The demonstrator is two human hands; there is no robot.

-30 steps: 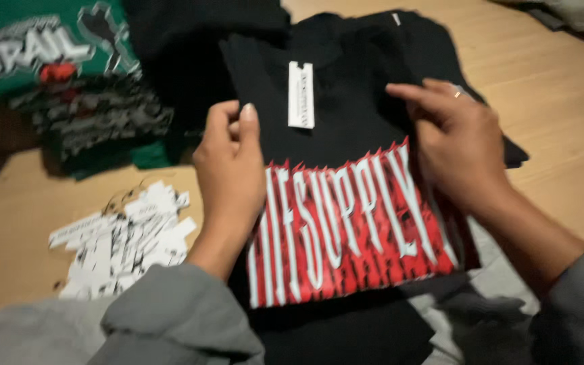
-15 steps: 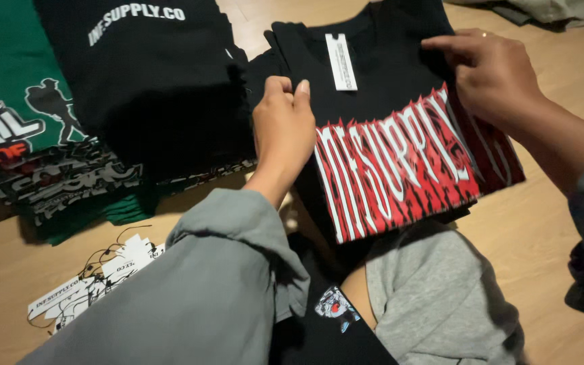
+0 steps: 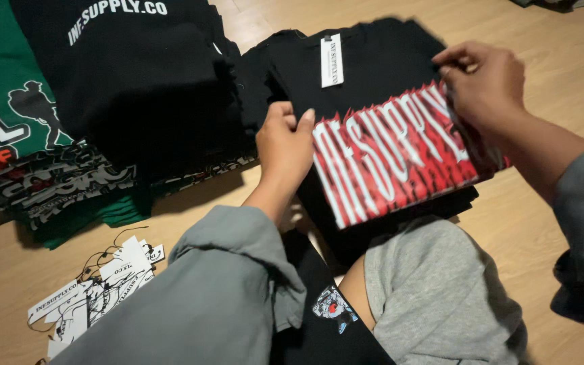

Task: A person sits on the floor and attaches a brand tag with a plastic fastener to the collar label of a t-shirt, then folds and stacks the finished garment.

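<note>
A folded black T-shirt (image 3: 366,81) with a red and white print and a white hang tag (image 3: 331,61) at the collar lies on the wooden floor in front of me. My left hand (image 3: 284,145) grips its left edge, fingers curled over the fold. My right hand (image 3: 484,84) pinches its right edge beside the print. Both sleeves are grey.
A stack of folded black shirts (image 3: 140,81) sits to the left, on green and black printed shirts (image 3: 8,135). A heap of white hang tags (image 3: 96,290) with strings lies at lower left. My knee in grey shorts (image 3: 434,297) is below the shirt.
The view has swung, so the shirt now sits to the right and tilted. Both hands have stayed on the shirt's two side edges, the right one moving up its right side.
</note>
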